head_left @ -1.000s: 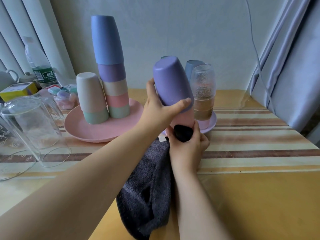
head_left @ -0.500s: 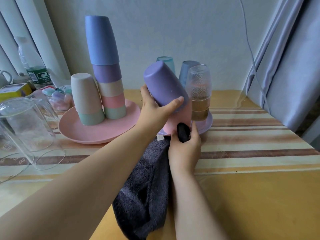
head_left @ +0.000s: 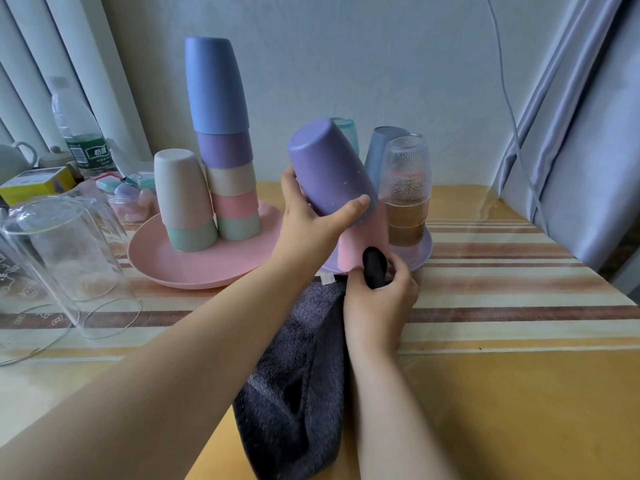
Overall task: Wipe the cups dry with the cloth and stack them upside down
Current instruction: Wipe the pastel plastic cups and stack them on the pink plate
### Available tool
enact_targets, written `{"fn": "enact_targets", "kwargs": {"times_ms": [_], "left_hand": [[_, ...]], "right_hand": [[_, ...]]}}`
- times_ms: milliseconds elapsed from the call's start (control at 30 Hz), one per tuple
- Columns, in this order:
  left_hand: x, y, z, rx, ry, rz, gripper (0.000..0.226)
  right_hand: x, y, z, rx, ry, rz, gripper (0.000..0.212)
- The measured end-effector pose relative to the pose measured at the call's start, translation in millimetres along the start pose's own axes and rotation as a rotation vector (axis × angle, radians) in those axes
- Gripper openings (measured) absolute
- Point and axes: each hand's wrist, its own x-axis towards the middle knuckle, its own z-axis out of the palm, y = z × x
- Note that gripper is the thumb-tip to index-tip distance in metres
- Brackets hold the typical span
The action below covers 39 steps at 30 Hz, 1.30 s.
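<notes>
Purple cup [head_left: 329,171] upside down, base tilted upper-left, left hand [head_left: 311,220] holding.

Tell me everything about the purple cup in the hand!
The purple plastic cup is matte and smooth, with a few pale specks. It is upside down and tilted, flat base pointing up and left. It sits nested over a pink plastic cup. The left hand grips its lower side, thumb across the front. It is held above the purple plate.

A home corner: striped tablecloth [head_left: 502,317], curtains [head_left: 588,126], water bottle [head_left: 78,133], stacked plastic cups [head_left: 221,143] on a pink plate [head_left: 166,265].
</notes>
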Motion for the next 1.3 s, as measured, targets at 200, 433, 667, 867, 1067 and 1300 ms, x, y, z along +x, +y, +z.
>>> {"fn": "enact_targets", "kwargs": {"times_ms": [200, 433, 667, 867, 1067, 1300], "left_hand": [[-18.1, 19.6, -39.7, -0.042, -0.025, 0.059, 0.062], [-61.1, 10.7, -116.7, 0.207, -0.005, -0.211, 0.077], [-88.9, -13.4, -136.6, 0.139, 0.032, -0.218, 0.065], [-97.3, -12.0, -133.3, 0.088, -0.188, -0.186, 0.044], [-100.1, -8.0, -133.0, 0.016, -0.348, -0.186, 0.049], [-96.5, -9.7, -136.2, -0.19, -0.243, -0.187, 0.045]], "right_hand": [[-7.7, -10.1, -0.5, 0.143, -0.016, 0.063, 0.03], [-31.4, -28.6, 1.4, 0.153, -0.296, -0.115, 0.019], [-71.5, -26.0, 14.9, 0.114, -0.7, -0.415, 0.046], [-78.9, -25.1, 19.5, 0.009, -0.734, -0.466, 0.046], [-64.9, -32.3, 11.3, 0.178, -0.688, -0.288, 0.036], [-69.1, -30.3, 7.9, 0.175, -0.82, 0.033, 0.05]]}}
